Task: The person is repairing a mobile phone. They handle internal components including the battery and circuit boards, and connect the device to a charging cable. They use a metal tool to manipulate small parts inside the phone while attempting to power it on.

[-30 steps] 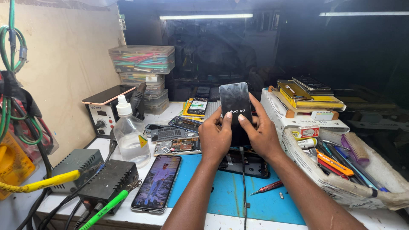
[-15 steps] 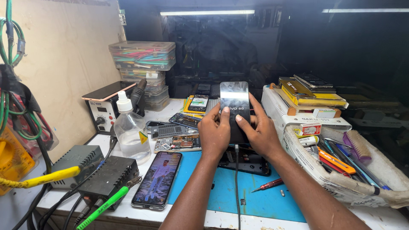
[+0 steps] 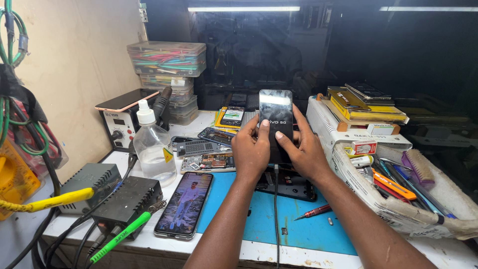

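Smartphone upright in both our hands above the blue repair mat.

Going left to right: a clear squeeze bottle stands near a lit phone lying flat at the mat's left edge. Our left hand clamps the smartphone's left side, our right hand its right, thumbs pressed on the glass, apparently to steady it while the black cable hangs from its bottom. A red screwdriver lies on the mat, right of the cable.

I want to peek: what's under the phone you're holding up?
Below the held phone lies a dark opened phone body on the blue mat, with a black cable hanging down. Both hands hide the rest.
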